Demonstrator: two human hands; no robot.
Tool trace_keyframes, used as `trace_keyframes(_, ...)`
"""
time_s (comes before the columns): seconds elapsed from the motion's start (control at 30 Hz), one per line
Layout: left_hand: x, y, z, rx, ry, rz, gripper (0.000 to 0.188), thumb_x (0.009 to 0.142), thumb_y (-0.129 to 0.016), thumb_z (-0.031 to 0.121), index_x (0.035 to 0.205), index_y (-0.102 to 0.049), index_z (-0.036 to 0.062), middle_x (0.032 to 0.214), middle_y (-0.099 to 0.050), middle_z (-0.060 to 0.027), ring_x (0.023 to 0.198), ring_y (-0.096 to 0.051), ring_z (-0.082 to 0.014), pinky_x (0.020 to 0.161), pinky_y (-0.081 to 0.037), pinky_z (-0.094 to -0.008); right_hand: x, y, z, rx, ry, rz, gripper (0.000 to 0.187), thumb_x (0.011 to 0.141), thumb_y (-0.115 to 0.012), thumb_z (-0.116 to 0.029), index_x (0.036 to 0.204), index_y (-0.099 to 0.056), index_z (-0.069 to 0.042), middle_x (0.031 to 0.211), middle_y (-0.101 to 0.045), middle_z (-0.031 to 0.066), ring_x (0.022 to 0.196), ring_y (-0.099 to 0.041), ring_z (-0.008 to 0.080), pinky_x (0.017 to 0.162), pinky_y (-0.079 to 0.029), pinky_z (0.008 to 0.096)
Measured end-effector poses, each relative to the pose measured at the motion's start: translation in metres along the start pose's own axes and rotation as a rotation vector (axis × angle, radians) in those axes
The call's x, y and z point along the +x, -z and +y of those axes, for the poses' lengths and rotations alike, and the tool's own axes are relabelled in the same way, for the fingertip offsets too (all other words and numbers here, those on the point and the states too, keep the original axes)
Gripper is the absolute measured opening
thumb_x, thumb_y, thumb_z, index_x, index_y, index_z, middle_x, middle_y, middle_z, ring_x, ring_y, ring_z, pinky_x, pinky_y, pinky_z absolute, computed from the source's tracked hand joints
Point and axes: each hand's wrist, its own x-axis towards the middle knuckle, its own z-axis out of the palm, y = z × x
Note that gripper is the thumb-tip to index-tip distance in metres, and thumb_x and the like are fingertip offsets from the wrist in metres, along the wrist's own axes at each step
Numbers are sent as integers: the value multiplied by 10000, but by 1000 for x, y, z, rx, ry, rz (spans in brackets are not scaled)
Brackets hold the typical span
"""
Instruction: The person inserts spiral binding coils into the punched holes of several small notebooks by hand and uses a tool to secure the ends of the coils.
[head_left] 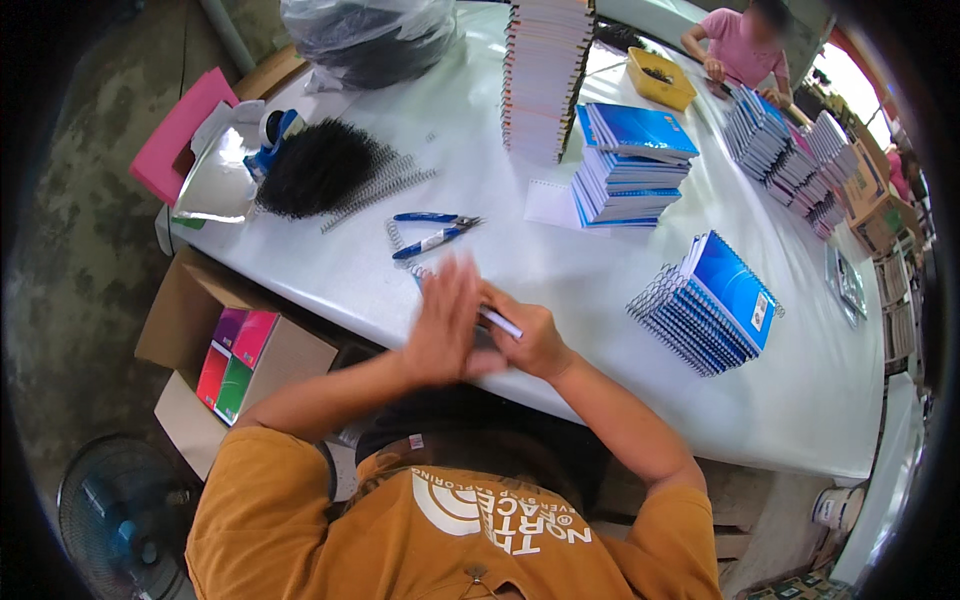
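Note:
My right hand is closed around a small notebook, seen nearly edge-on above the table's near edge. Beside it my left hand is blurred by motion, its fingers stretched out and pointing away from me. The left palm faces the notebook; whether it touches is unclear. A wire coil shows just past the left fingers. Blue-handled cutting pliers lie spread on the table beyond my hands. Most of the notebook is hidden behind my hands.
Blue spiral notebooks stand stacked to the right, with more blue notebooks behind. Black coils lie heaped at left. A tall notebook stack, yellow tub, open carton and fan surround me. A person sits across.

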Motion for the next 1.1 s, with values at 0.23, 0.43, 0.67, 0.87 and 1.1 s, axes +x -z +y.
trace_keyframes(0.23,33,-5,-6,-36,87,98,982,805,-331,691,1372,-159,-92,1413,-123,-342,1333,-23,-484,1047,10,-571,1,2,3,141,-34,-43,658,767,-578,39,1358,-324,-97,1070,-625,136,877,-615,356,746,-500,366)
trace_keyframes(0.43,6,-21,-1,229,-197,63,989,772,-396,689,1338,-221,-103,1390,-160,-329,1304,-72,-519,1007,-52,-619,0,0,12,240,-110,-52,758,757,-596,-20,1402,-214,-131,1007,-639,177,882,-616,375,739,-492,380)
trace_keyframes(0.67,5,-3,35,-113,4,-199,669,822,-523,472,1313,-378,40,1330,-381,-173,1267,-312,-360,1038,-169,-510,2,10,13,319,-288,-23,745,766,-554,45,1396,-200,-133,911,-639,174,865,-626,345,758,-470,360)
trace_keyframes(0.87,64,22,12,-241,80,-369,270,744,-680,153,1000,-597,134,941,-606,-17,912,-558,-184,885,-324,-376,4,5,17,268,-387,10,688,773,-564,61,1329,-189,-93,878,-630,161,852,-628,288,753,-469,338)
trace_keyframes(1.1,80,30,10,-261,88,-442,148,797,-627,135,939,-596,107,841,-609,-31,830,-570,-210,868,-341,-375,8,5,17,353,-405,-1,641,786,-563,58,1304,-210,-77,971,-601,159,904,-609,266,772,-464,321)
